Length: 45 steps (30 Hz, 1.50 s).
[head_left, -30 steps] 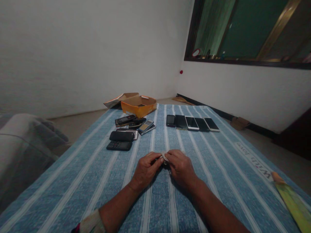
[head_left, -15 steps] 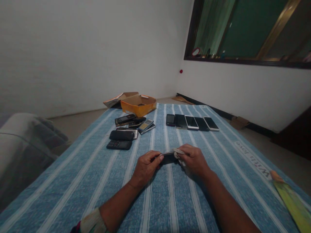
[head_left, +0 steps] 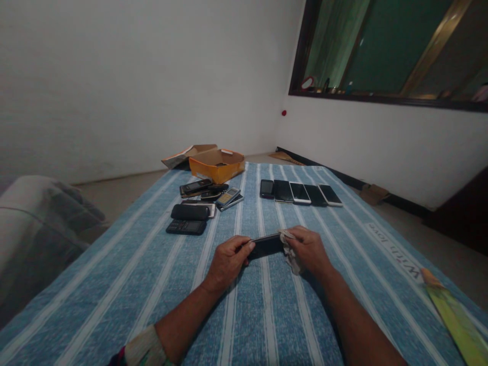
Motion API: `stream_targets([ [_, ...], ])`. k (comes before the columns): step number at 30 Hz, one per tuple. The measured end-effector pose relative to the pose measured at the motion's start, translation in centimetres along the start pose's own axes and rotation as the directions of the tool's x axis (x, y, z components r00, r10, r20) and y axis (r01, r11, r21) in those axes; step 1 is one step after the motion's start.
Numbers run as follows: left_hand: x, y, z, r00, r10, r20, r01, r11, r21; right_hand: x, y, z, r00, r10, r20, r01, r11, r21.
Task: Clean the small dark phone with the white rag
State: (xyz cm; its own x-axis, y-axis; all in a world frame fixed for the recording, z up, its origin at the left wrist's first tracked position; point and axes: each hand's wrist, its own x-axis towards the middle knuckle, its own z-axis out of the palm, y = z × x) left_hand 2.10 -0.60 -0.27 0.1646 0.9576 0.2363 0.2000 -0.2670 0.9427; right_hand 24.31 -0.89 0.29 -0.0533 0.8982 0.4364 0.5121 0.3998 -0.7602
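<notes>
Over the near part of a blue cloth with white stripes (head_left: 213, 325), the left hand (head_left: 227, 259) grips one end of a dark slab phone (head_left: 267, 246), thumb uppermost. At the phone's other end, the right hand (head_left: 309, 249) pinches a crumpled off-white rag (head_left: 293, 258) against it. Beyond, to the left, lies a black keypad phone (head_left: 186, 227), with a loose pile of phones (head_left: 195, 188) behind it. Five phones in a row (head_left: 299, 193) lie on the right, screens up. Farthest off stands an open orange cardboard box (head_left: 208, 171); something dark sits inside, too small to identify. Beside the box, on its left, slants a cardboard flap (head_left: 182, 158); whether it is attached cannot be told.
</notes>
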Motion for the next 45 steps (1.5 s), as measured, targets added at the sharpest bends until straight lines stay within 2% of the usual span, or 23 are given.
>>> stream_targets([
  [2, 0.0, 0.0, 0.0, 1.000, 0.014, 0.009, -0.014, 1.000, 0.012, -0.2, -0.5, 1.0, 0.988, -0.149, 0.025, 0.151, 0.981, -0.123],
  [5, -0.1, 0.0, 0.1, 0.999, 0.046, 0.021, -0.047, 0.998, 0.035, -0.6, -1.8, 3.0, 0.934, -0.354, 0.046, 0.351, 0.884, -0.309],
  [8, -0.1, -0.2, 0.1, 0.998, 0.063, 0.027, -0.064, 0.997, 0.033, -0.7, -2.6, 4.4, 0.898, -0.424, 0.118, 0.437, 0.829, -0.348],
  [10, 0.0, -0.4, 0.1, 0.998, 0.052, 0.024, -0.052, 0.998, 0.020, -0.6, -2.4, 4.3, 0.905, -0.412, 0.104, 0.421, 0.842, -0.338],
  [14, 0.1, -0.5, 0.1, 1.000, 0.016, 0.012, -0.016, 1.000, 0.007, -0.3, -0.9, 2.3, 0.959, -0.284, -0.003, 0.274, 0.928, -0.252],
  [17, 0.1, -0.2, 0.1, 1.000, 0.005, 0.003, -0.005, 1.000, 0.001, 0.0, 0.0, 1.1, 0.998, -0.035, -0.051, 0.035, 0.999, -0.002],
  [19, 0.0, 0.0, 0.0, 1.000, 0.001, 0.001, -0.001, 1.000, -0.008, 0.0, 0.2, 1.0, 0.980, 0.197, -0.043, -0.184, 0.961, 0.205],
  [21, -0.1, 0.2, 0.0, 1.000, -0.007, 0.002, 0.007, 1.000, -0.022, 0.0, 0.4, 1.2, 0.932, 0.363, 0.001, -0.337, 0.866, 0.369],
  [23, -0.2, 0.3, -0.1, 1.000, -0.011, 0.002, 0.011, 0.999, -0.036, -0.1, 0.4, 1.6, 0.909, 0.415, 0.041, -0.386, 0.797, 0.464],
  [26, -0.3, 0.2, -0.2, 1.000, -0.007, 0.010, 0.008, 0.999, -0.033, -0.2, 0.2, 1.9, 0.917, 0.399, 0.026, -0.355, 0.781, 0.514],
  [30, -0.1, 0.0, -0.1, 0.998, 0.038, 0.051, -0.039, 0.999, 0.026, 0.0, -0.7, 1.4, 0.952, 0.299, -0.073, -0.239, 0.868, 0.435],
  [33, 0.0, 0.0, 0.0, 0.989, 0.110, 0.098, -0.120, 0.988, 0.100, 0.1, -2.0, 0.7, 0.979, 0.112, -0.170, -0.063, 0.961, 0.268],
  [35, -0.1, 0.1, 0.0, 0.977, 0.167, 0.130, -0.189, 0.967, 0.173, 0.1, -3.0, 0.5, 0.979, -0.047, -0.197, 0.074, 0.989, 0.131],
  [37, -0.2, 0.2, 0.1, 0.965, 0.219, 0.146, -0.250, 0.935, 0.251, -0.2, -3.9, 0.6, 0.963, -0.197, -0.186, 0.196, 0.980, -0.022],
  [40, -0.5, 0.2, 0.3, 0.944, 0.293, 0.151, -0.328, 0.882, 0.340, -0.8, -4.8, 1.3, 0.916, -0.362, -0.171, 0.325, 0.922, -0.209],
  [42, -0.6, 0.3, 0.4, 0.928, 0.340, 0.151, -0.372, 0.851, 0.370, -1.1, -5.2, 1.9, 0.887, -0.427, -0.177, 0.375, 0.889, -0.265],
  [45, -0.8, 0.8, 0.6, 0.910, 0.394, 0.127, -0.412, 0.833, 0.369, -1.3, -5.6, 2.8, 0.865, -0.472, -0.169, 0.422, 0.868, -0.260],
])
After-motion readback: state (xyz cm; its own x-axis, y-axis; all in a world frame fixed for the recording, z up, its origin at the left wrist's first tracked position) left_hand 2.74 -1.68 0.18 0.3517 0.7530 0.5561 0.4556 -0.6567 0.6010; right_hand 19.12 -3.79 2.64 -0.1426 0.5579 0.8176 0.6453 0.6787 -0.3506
